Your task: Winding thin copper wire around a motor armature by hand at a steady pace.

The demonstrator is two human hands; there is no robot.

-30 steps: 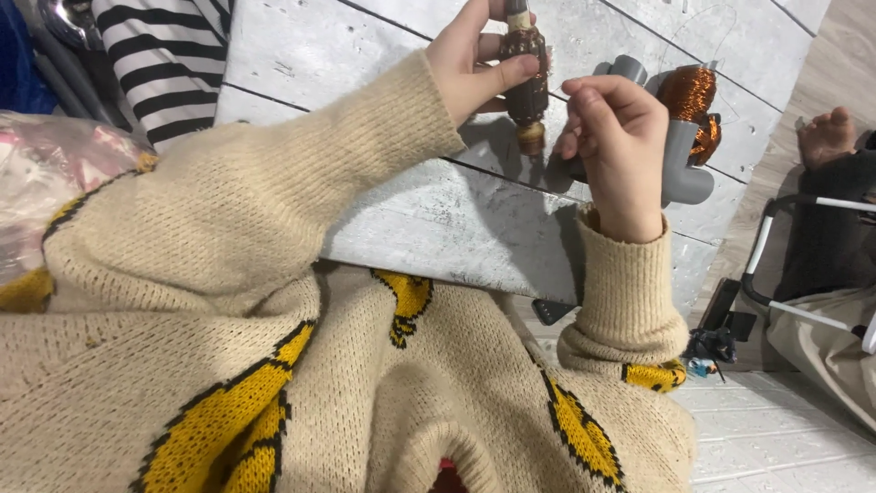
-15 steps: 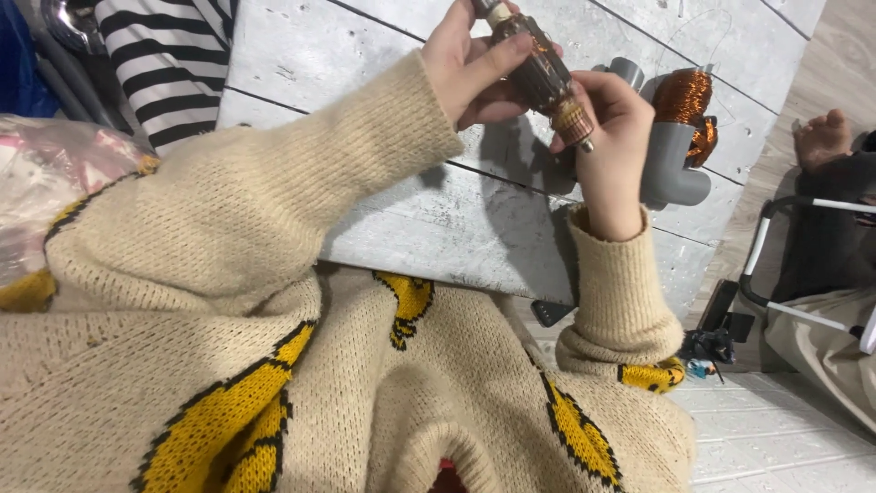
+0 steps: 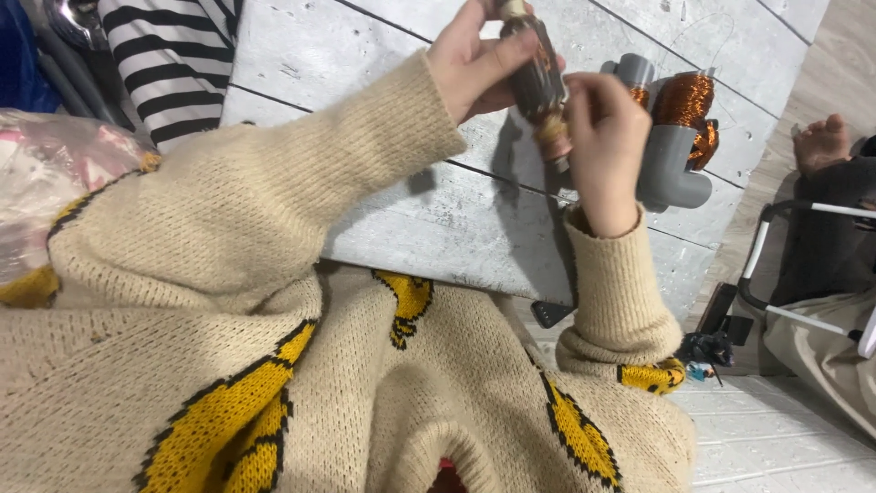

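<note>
My left hand (image 3: 474, 64) grips the upper part of a dark cylindrical motor rotor (image 3: 537, 78) with a light shaft end, held above the white plank table (image 3: 392, 192). My right hand (image 3: 602, 137) is closed around the rotor's lower end, fingers curled over it. Both arms wear cream knitted sleeves with yellow patches. Just right of my right hand a grey plastic holder (image 3: 666, 164) carries two copper wire coils (image 3: 686, 100).
A striped black-and-white cloth (image 3: 173, 64) lies at the top left, with a clear plastic bag (image 3: 46, 183) at the left edge. Another person's bare foot (image 3: 821, 141) and a white-framed stand (image 3: 803, 265) are at the right, on the floor.
The rotor has swung from tilted to more upright between my hands. My right hand shifted up onto its lower end.
</note>
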